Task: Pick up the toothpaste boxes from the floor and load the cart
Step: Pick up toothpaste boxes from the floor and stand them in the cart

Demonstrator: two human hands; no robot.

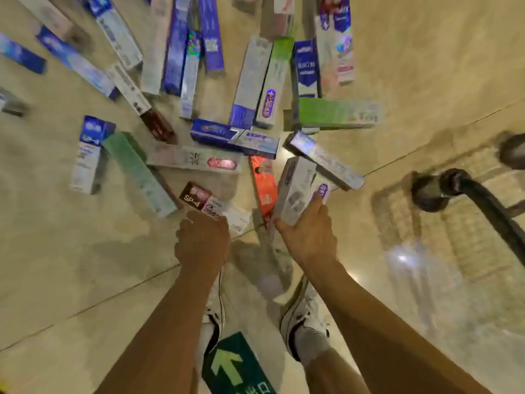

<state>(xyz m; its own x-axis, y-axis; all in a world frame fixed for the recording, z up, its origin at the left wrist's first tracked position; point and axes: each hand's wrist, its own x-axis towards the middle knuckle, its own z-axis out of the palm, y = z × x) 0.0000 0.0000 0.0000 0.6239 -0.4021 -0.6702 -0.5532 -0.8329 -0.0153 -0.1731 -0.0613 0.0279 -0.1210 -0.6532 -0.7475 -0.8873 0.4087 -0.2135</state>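
Several toothpaste boxes lie scattered over the beige tiled floor [71, 251], blue, green, white and purple. My right hand [308, 237] is shut on a grey-white box with a purple logo [298, 189], lifted off the floor. My left hand [203, 241] is closed over the near end of a dark red and white box marked SP-4 [199, 199], which lies on the floor. An orange box [265, 186] lies between my hands. A blue box [233, 137] and a green box [335, 113] lie just beyond. The whole view is motion-blurred.
A black cart wheel and frame tube [466, 191] stand at the right, with a second wheel [514, 150] at the edge. My white shoes [305, 317] stand below my arms. A green arrow sign [233, 365] is stuck on the floor by my feet.
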